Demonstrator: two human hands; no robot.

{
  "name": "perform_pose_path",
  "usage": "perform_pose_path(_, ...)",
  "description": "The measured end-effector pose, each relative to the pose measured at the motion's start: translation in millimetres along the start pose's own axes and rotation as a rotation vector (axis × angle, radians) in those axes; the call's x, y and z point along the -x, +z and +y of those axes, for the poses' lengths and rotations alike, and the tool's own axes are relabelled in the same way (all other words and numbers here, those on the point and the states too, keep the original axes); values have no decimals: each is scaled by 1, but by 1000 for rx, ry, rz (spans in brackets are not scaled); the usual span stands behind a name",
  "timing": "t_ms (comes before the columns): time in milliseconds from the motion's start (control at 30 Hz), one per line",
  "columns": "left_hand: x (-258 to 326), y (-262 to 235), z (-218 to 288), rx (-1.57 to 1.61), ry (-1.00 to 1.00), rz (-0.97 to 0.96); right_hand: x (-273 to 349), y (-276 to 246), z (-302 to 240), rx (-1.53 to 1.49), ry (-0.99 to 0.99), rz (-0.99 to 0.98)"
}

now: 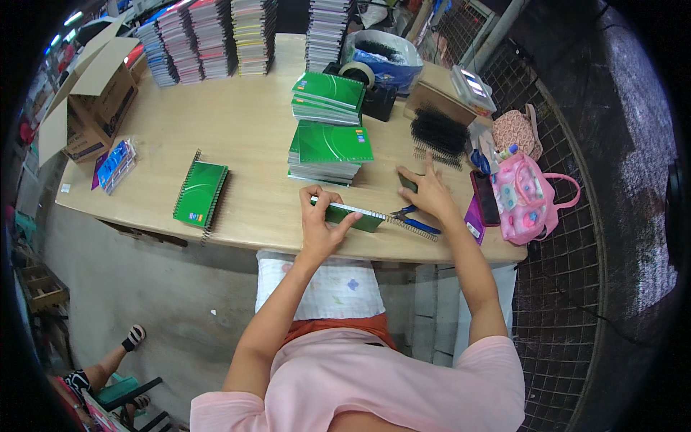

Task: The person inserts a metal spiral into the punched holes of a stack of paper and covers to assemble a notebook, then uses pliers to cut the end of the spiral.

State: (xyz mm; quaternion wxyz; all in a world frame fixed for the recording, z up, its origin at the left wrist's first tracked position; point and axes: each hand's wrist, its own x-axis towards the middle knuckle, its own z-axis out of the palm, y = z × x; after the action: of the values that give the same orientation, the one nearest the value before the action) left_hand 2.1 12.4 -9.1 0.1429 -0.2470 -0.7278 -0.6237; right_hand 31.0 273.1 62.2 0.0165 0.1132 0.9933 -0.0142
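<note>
My left hand (pixel 322 224) is closed round a small green notebook (pixel 356 218) stood on its edge, holes upward, near the table's front. A metal coil (pixel 426 233) sticks out to the right from the end of its spine. Beside that coil lie blue-handled pliers (pixel 417 222), partly overlapping it. My right hand (pixel 430 193) has its fingers spread above a small dark green block (pixel 409 180); whether it touches the block I cannot tell. Its index finger points at a heap of black coils (pixel 437 135). Left of my hands lies a spiral-bound green notebook (pixel 201 193).
Green notebooks stand in two stacks (pixel 327 155) mid-table. Tall notebook piles (pixel 252 36) line the back, near a tape roll (pixel 358 73) and a bag (pixel 389 65). A cardboard box (pixel 97 101) is far left. A phone (pixel 484 198) and pink bag (pixel 529 198) sit right.
</note>
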Motion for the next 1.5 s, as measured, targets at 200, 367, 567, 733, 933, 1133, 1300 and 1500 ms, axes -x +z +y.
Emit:
perform_pose_path(200, -1, 2, -4, 11, 17, -12, -5, 1, 32, -1170, -275, -327)
perform_pose_path(367, -5, 3, -3, 8, 31, -29, 1, 7, 5, -1178, -408, -595)
perform_pose_path(567, -2, 2, -4, 9, 53, -56, 1, -1, -8, -1131, -599, -549)
perform_pose_path(733, 0, 1, 1, 43, 21, -88, 5, -6, -8, -1413, -341, -641)
perform_pose_path(933, 0, 1, -3, 56, 36, -98, 8, -14, -21, -1584, -391, -598)
perform_pose_path(1133, -1, -4, -13, 356, -182, -62, 0, -14, -22, -1236, -410, -469)
perform_pose_path(1300, -4, -11, -26, 540, -315, -186, 1, -6, -22, -1036, -523, -439)
perform_pose_path(1500, -5, -9, -31, 589, -339, -245, -5, -2, -29, -1000, -616, -437)
